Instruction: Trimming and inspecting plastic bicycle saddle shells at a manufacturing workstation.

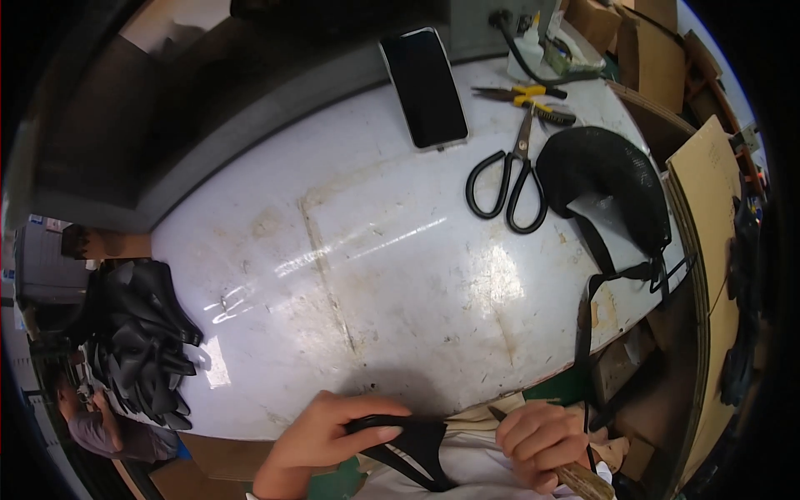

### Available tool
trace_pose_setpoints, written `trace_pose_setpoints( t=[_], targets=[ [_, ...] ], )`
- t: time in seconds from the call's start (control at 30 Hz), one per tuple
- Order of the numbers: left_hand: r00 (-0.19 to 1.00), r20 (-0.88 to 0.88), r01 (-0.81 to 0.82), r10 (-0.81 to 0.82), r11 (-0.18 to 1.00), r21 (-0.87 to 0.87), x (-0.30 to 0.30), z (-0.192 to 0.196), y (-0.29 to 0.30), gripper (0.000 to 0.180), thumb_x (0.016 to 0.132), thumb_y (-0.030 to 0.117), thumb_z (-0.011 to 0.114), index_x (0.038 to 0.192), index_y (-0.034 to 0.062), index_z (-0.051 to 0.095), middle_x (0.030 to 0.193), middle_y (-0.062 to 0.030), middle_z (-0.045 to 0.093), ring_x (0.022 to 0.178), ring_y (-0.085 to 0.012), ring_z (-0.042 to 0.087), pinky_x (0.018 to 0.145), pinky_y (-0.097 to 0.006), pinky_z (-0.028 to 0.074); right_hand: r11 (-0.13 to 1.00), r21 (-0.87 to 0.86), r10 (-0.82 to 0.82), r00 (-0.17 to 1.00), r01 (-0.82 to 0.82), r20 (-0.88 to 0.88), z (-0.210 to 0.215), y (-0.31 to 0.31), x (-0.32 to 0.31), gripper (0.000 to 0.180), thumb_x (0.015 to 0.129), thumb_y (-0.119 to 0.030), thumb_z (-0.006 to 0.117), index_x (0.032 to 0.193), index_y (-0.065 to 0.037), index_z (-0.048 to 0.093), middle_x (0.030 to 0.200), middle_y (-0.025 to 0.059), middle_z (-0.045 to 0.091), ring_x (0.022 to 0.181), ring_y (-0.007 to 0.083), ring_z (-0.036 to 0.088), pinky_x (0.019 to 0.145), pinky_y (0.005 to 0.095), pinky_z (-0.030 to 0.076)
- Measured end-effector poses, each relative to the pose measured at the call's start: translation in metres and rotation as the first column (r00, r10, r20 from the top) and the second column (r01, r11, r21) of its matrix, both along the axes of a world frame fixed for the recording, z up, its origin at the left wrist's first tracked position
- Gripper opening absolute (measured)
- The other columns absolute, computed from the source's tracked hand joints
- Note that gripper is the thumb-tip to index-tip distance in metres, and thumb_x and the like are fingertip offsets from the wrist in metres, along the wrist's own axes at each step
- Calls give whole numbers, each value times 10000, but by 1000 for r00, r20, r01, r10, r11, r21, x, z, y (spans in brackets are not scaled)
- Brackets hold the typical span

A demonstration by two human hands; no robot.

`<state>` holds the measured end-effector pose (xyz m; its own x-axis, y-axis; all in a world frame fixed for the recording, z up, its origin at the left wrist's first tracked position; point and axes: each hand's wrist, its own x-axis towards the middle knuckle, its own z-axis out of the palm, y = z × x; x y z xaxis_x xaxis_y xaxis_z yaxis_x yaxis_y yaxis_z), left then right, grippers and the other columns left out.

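the left hand is cut off at the wrist by the lower edge, and its fingers cover the upper part of the black strap piece, whose lower tip also runs out of view. the right hand hides most of a wooden-handled tool, so only a thin tip shows past the knuckles, perhaps a blade, and the handle's end leaves the frame. at the far rim a white glue bottle and the cardboard pieces are bent and too small to make out, and the heap of black pieces on the left merges into shadow.
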<state>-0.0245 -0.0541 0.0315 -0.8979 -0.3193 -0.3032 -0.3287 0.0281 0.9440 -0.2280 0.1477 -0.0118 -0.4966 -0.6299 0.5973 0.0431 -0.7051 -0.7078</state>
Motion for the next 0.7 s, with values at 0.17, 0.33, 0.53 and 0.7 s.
trace_pose_setpoints(
  t=[0.17,0.33,0.53,0.7],
  targets=[
    [734,-372,-548,568,819,169,68,18,9,270,858,-5,727,1121,-43,680,993,-198,754,858,-204,731,756,-319,574,979,-20,-200,933,203,-301,-1,-27,-24,432,975,-427,692,800,-47,581,695,67,624,597,221,658,599,384,584],
    [821,-218,-550,527,833,-59,76,29,18,254,883,82,768,1070,-6,620,1113,-201,740,991,-221,724,874,-348,568,894,343,-171,926,290,-337,10,-33,-24,546,904,-525,749,754,-19,610,711,91,626,636,242,648,692,412,544],
    [931,-177,-365,320,800,-476,41,44,36,242,872,74,730,1084,-42,750,934,-172,764,796,-271,758,739,-328,595,991,13,-129,970,134,-206,15,-55,-6,338,953,-290,707,794,-33,555,670,73,633,600,189,633,531,316,512],
    [895,-281,-438,347,803,-404,19,44,48,188,900,147,709,983,-15,755,865,-104,753,727,-229,724,723,-347,561,828,-188,361,759,-528,-541,79,-78,-8,251,936,-205,717,840,16,645,862,172,678,747,328,677,721,478,583]
  ],
)
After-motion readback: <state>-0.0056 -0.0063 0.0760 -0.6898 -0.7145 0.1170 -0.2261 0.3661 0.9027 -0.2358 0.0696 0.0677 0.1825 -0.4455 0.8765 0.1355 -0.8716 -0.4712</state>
